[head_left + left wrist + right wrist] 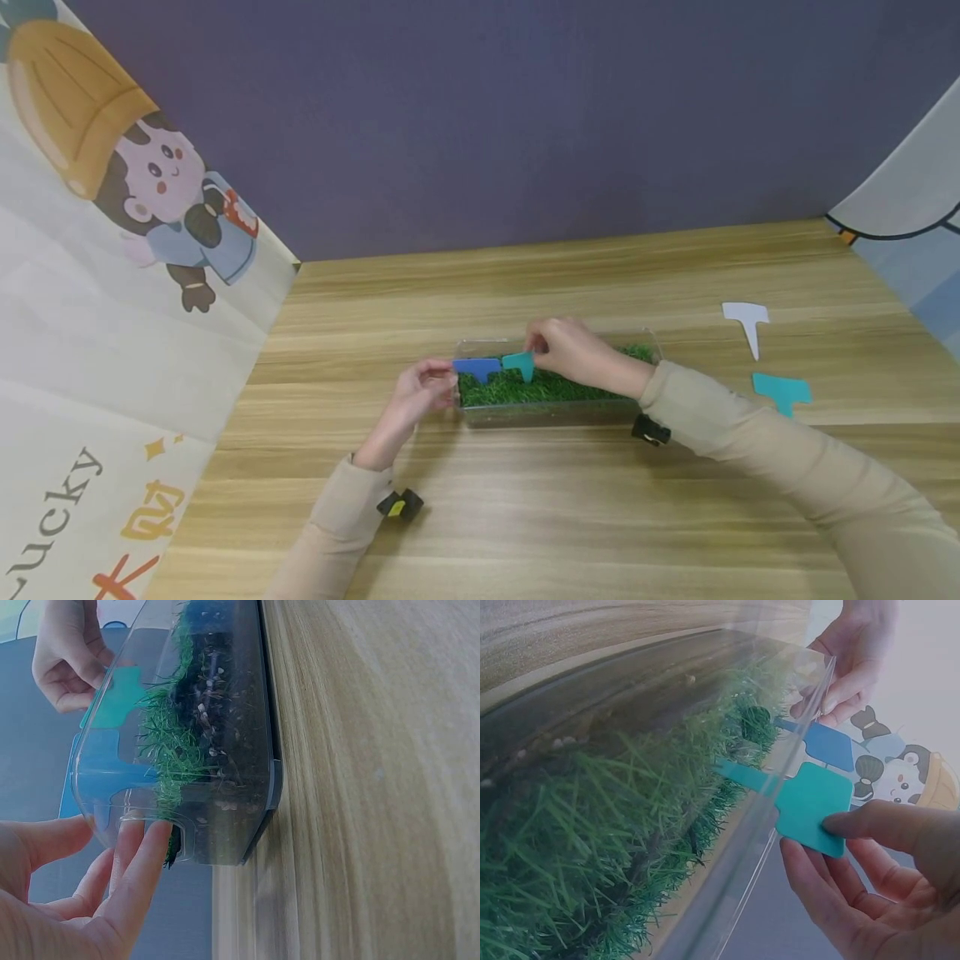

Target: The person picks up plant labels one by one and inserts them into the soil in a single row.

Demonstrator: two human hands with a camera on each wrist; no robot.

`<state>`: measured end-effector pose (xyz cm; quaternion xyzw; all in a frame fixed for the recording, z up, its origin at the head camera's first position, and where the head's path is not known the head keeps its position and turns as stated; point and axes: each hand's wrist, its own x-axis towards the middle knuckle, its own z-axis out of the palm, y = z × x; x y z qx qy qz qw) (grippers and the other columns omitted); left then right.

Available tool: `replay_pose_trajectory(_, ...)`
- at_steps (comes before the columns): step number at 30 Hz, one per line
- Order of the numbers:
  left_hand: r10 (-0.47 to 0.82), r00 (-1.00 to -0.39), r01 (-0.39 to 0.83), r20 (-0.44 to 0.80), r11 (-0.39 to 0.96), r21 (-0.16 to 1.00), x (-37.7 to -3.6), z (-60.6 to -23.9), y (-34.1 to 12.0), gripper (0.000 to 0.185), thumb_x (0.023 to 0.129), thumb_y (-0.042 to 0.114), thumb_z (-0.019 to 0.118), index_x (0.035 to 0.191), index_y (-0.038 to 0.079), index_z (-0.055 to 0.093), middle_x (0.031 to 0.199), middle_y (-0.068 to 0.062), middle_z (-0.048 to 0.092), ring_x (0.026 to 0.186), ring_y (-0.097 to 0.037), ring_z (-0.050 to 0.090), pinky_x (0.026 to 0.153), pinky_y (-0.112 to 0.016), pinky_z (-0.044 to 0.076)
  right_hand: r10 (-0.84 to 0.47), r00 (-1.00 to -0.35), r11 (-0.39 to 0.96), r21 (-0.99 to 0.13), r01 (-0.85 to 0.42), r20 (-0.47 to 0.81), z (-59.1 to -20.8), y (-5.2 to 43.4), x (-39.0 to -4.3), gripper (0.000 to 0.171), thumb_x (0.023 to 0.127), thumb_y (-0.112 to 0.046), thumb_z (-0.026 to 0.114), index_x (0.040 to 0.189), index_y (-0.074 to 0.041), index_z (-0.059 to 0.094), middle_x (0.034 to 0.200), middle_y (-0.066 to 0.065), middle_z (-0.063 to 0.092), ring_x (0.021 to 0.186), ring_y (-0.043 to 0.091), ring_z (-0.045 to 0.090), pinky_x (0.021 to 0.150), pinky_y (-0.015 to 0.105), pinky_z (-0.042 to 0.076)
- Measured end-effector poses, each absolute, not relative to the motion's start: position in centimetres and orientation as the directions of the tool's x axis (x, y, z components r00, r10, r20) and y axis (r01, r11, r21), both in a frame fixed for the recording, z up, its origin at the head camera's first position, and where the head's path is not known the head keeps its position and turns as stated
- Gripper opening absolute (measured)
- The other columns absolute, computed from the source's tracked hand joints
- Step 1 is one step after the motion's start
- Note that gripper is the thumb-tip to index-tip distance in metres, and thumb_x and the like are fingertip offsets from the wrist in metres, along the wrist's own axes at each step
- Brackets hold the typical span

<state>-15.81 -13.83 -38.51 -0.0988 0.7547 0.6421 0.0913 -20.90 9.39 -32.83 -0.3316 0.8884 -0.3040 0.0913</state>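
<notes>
A clear plastic box [558,415] holds green artificial grass [547,389] over dark soil with pale bits. At its left end a blue T-shaped plant label [477,366] stands with its stem down in the grass. My right hand [573,354] pinches the head of a teal plant label [817,806] between thumb and fingers, beside the blue one. That label's stem points down into the grass; its tip is hidden. My left hand [420,392] touches the box's left end wall with fairly straight fingertips [160,834], its thumb near the blue label.
To the right on the wooden table [525,508] lie a white plant label [747,317] and another teal label [782,389], partly behind the right sleeve. A dark blue-grey panel [480,125] rises behind the table. A printed sheet with a cartoon figure [168,179] borders the left.
</notes>
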Motion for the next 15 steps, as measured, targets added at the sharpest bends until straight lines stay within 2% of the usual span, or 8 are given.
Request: replay_pose_trajectory(15, -0.035, -0.962, -0.274, -0.272, 0.148, 0.95, -15.79, -38.52, -13.82, 0.032, 0.081, -0.003, 0.055, 0.112, -0.007, 0.049, 0.096, -0.013, 0.055, 0.072, -0.014, 0.055, 0.073, -0.032, 0.053, -0.64, -0.766, 0.602, -0.579, -0.55, 0.061, -33.05, 9.21, -20.75, 0.009, 0.077, 0.0, 0.06, 0.084, -0.004, 0.063, 0.075, 0.002, 0.059, 0.067, 0.012, 0.053, 0.059, 0.023, 0.048)
